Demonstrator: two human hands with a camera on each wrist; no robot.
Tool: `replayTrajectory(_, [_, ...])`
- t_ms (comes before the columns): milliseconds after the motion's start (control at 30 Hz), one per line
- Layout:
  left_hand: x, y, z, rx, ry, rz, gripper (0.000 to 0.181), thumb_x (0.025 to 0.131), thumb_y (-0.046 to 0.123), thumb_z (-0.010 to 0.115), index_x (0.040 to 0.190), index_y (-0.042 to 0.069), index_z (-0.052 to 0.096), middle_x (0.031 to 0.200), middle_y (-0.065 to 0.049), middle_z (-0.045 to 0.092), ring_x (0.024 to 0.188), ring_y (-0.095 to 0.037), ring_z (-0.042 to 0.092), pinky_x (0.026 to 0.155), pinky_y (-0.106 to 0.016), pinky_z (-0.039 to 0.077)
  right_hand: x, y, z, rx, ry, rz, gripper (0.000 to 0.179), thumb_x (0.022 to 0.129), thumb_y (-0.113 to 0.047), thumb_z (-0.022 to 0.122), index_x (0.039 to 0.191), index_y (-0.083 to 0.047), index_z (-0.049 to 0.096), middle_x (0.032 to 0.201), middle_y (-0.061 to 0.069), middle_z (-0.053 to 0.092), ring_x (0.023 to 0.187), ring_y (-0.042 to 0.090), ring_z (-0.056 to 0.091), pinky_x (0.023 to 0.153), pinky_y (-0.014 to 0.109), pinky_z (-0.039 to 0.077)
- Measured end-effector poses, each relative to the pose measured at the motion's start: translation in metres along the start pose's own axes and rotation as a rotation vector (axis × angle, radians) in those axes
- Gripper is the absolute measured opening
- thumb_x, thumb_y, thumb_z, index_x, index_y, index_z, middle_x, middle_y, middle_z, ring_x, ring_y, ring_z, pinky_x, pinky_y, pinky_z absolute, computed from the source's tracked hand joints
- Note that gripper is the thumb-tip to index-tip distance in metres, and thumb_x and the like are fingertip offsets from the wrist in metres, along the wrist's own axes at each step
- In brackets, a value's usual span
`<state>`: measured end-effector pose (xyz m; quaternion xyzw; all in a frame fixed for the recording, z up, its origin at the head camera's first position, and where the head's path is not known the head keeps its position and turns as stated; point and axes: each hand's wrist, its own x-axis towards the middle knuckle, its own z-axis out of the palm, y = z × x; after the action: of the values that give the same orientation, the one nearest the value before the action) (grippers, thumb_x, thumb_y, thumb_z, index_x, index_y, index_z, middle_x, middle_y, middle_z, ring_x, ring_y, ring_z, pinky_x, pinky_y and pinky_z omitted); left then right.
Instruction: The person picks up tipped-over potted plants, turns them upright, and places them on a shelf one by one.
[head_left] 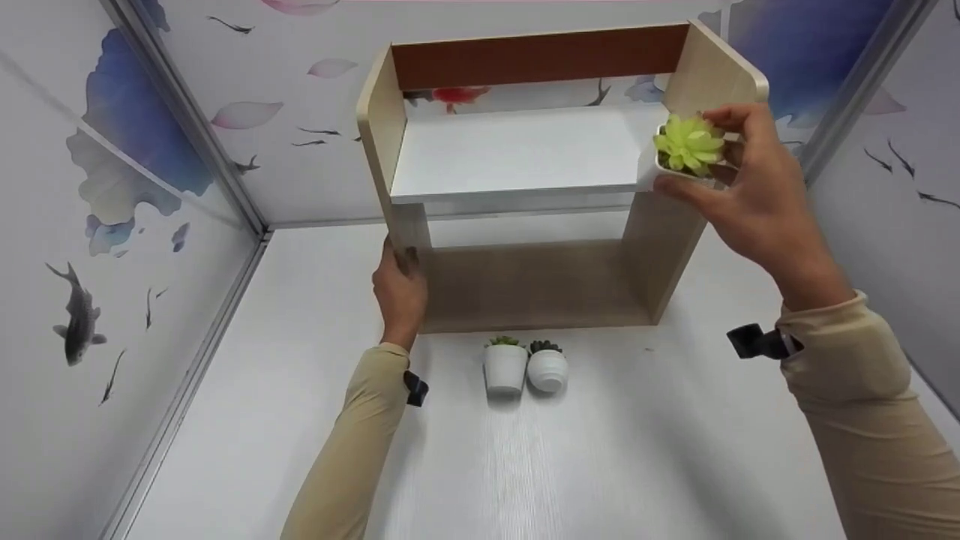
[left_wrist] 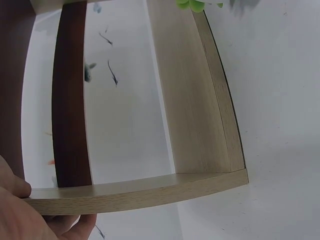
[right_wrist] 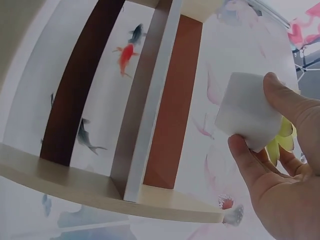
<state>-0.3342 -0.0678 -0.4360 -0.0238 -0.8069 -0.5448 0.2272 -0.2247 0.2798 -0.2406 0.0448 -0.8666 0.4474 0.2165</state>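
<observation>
A small wooden shelf (head_left: 525, 285) with a white upper board (head_left: 517, 154) stands at the back of the white table. My left hand (head_left: 400, 289) grips the edge of its left side panel, thumb on one face and fingers on the other in the left wrist view. In my right hand (head_left: 757, 180) is a potted succulent (head_left: 690, 146), yellow-green leaves in a square white pot (right_wrist: 250, 110), pinched between thumb and fingers. In the head view the pot overlaps the right front end of the upper board.
Two more potted succulents stand close together in front of the shelf: one in a tapered white pot (head_left: 505, 369), one in a rounded white pot (head_left: 548, 371). Printed wall panels (head_left: 300, 165) rise behind and on both sides of the table (head_left: 517, 472).
</observation>
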Motion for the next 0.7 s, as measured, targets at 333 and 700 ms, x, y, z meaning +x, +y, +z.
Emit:
replayTrajectory(333, [0.001, -0.002, -0.001, 0.005, 0.014, 0.000, 0.049, 0.109, 0.012, 0.049, 0.156, 0.003, 0.039, 0.151, -0.019, 0.052, 0.142, -0.031, 0.049, 0.118, -0.045, 0.039, 0.034, -0.018, -0.015, -0.033, -0.021, -0.026, 0.072, 0.088, -0.016, 0.082, 0.146, -0.017, 0.039, 0.143, 0.002, 0.047, 0.140, 0.023, 0.051, 0.113, 0.030, 0.044])
replayTrajectory(700, [0.001, -0.001, 0.000, 0.007, 0.011, 0.006, 0.048, 0.109, 0.012, 0.047, 0.156, 0.003, 0.039, 0.151, -0.020, 0.053, 0.141, -0.031, 0.051, 0.115, -0.045, 0.042, 0.065, -0.007, -0.023, -0.109, -0.125, 0.025, 0.072, 0.097, -0.025, 0.071, 0.156, -0.025, 0.029, 0.164, 0.010, 0.029, 0.153, 0.027, 0.033, 0.122, 0.042, 0.032])
